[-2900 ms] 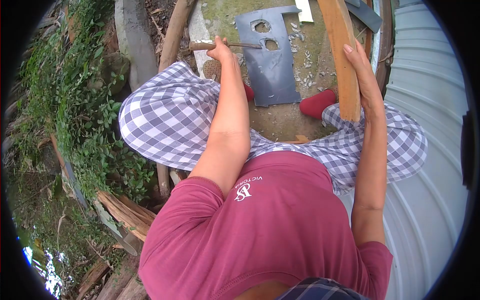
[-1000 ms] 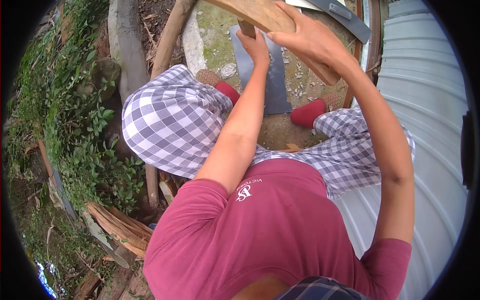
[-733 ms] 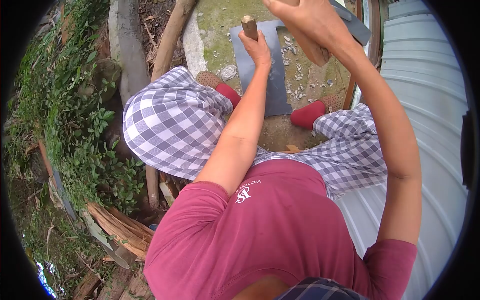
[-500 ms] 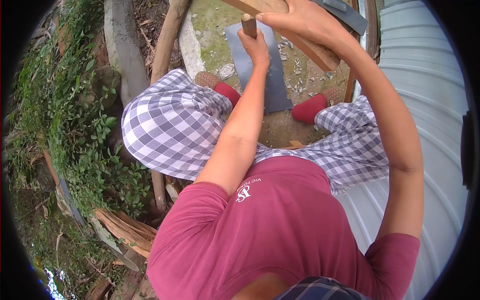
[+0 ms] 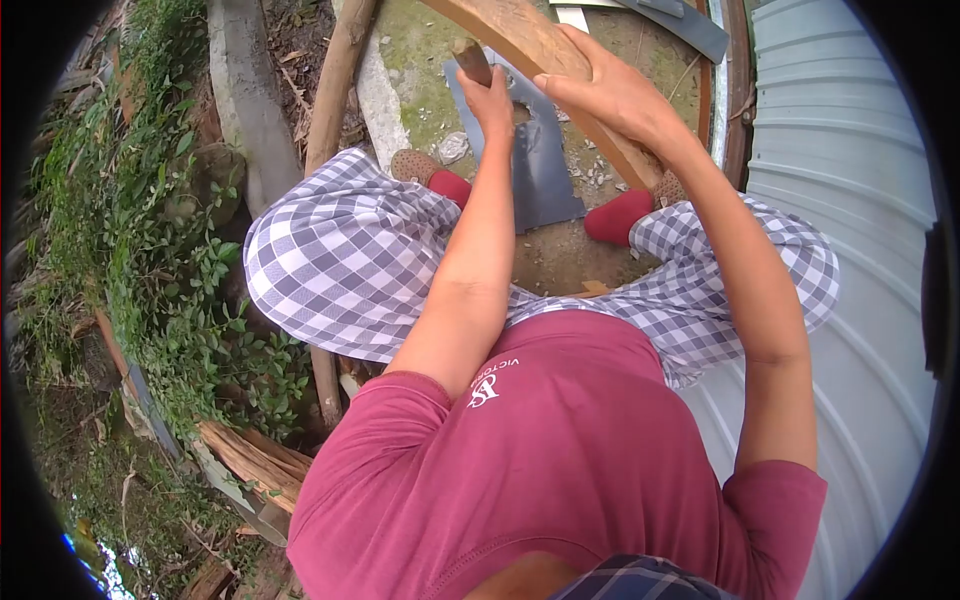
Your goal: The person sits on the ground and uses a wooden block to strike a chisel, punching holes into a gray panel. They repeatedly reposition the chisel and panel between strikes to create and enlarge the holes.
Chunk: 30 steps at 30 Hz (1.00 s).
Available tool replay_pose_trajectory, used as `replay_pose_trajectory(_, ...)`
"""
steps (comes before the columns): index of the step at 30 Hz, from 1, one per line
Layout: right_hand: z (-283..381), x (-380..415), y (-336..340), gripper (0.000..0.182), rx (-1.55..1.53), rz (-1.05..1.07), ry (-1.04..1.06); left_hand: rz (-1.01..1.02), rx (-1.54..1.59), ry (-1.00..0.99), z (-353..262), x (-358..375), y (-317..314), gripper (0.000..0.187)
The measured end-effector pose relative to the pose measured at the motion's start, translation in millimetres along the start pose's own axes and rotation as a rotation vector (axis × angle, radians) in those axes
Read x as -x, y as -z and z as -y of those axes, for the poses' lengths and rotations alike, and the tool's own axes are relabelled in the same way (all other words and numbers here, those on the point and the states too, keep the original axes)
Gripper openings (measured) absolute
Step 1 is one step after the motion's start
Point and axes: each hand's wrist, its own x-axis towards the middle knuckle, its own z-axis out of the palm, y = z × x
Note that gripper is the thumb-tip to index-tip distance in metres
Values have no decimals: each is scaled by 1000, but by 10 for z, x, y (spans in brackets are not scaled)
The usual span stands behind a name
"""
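Observation:
My left hand [image 5: 488, 102] is closed around a round wooden handle [image 5: 470, 60] whose blunt end points up; its lower part is hidden by the hand. Below it, a dark grey sheet [image 5: 545, 175] lies on the ground between my feet, with a ragged hole and a dent near the middle. My right hand [image 5: 620, 100] grips a thick wooden beam [image 5: 520, 32], thumb on the near side and fingers over the far side. The beam slants from the top edge down toward my right shoe, above the sheet. Its upper end is out of view.
Pale chips [image 5: 597, 165] and a stone [image 5: 453, 147] lie beside the sheet. A wooden pole [image 5: 335, 95] and a concrete edge [image 5: 245, 110] run along the left, near leafy plants [image 5: 200, 260]. Corrugated metal [image 5: 850, 150] stands at the right. Another grey piece [image 5: 690, 28] lies at upper right.
My right hand and the beam have come lower in the view. My left hand has shifted slightly left with the handle, now tilted, and the hole in the sheet has come into sight.

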Motion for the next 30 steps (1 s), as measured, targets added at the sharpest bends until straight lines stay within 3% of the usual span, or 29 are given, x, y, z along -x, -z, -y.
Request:
replay_pose_trajectory(2, 8, 29, 69, 89, -122, 9, 23, -243, -19, 30, 114, -142, 200, 41)
replay_pose_trajectory(4, 44, 176, 157, 87, -371, -16, -40, -384, 249, 251, 269, -245, 468, 44)
replay_pose_trajectory(5, 9, 246, 162, 87, -375, -15, -41, -516, 367, 242, 390, -242, 557, 44)
replay_pose_trajectory(8, -205, 421, 124, 86, -413, -53, -109, -651, 486, 406, 722, -237, 783, 38)
replay_pose_trajectory(10, -443, 497, 23, 91, -437, -53, -230, -632, 449, 418, 853, -243, 821, 35)
replay_pose_trajectory(14, -637, 542, -87, 86, -423, -66, -229, -539, 482, 383, 511, -292, 691, 40)
replay_pose_trajectory(17, -603, 526, -52, 85, -475, -77, -235, -429, 339, 210, 352, -339, 544, 55)
replay_pose_trajectory(20, -607, 547, -12, 84, -465, -91, -227, -378, 326, 180, 217, -299, 387, 59)
replay_pose_trajectory(26, -620, 560, 1, 84, -449, -104, -227, -384, 169, 118, 222, -248, 317, 60)
replay_pose_trajectory(28, -630, 566, -2, 97, -504, -97, -252, -383, 170, 118, 200, -235, 307, 60)
replay_pose_trajectory(30, -670, 554, -25, 97, -496, -99, -253, -380, 172, 119, 158, -211, 283, 59)
